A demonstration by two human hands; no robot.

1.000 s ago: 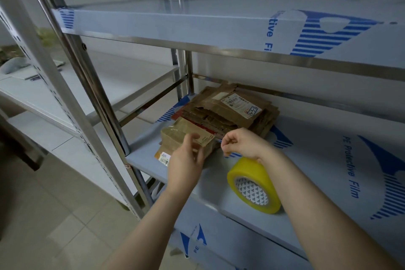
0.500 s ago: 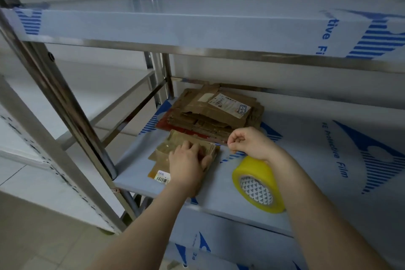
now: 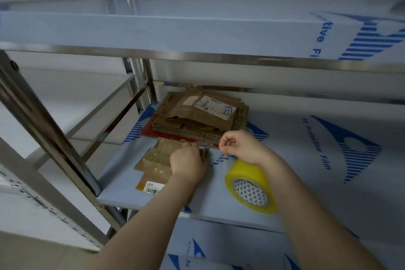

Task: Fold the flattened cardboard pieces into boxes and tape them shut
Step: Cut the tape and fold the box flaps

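A small brown cardboard piece [image 3: 154, 160] with glossy tape and a barcode label lies near the front left of the middle shelf [image 3: 122, 193]. My left hand [image 3: 188, 163] presses down on its right part, fingers laid over it. My right hand [image 3: 240, 146] hovers just right of it, fingers curled, thumb and forefinger pinching what looks like a thin clear tape end. A yellow tape roll [image 3: 249, 186] stands on edge under my right wrist. Behind lies a stack of flattened cardboard pieces [image 3: 197, 118].
The shelves are steel, covered in blue-printed protective film. An upper shelf [image 3: 197, 28] overhangs close above the work area. A slanted steel post [image 3: 43, 125] stands at the left. A lower shelf [image 3: 219, 247] shows beneath. Bare shelf surface stretches to the right.
My left hand came down from the box's upright edge and now presses the cardboard flat. The view has moved closer. My right hand has kept its pinch beside the box.
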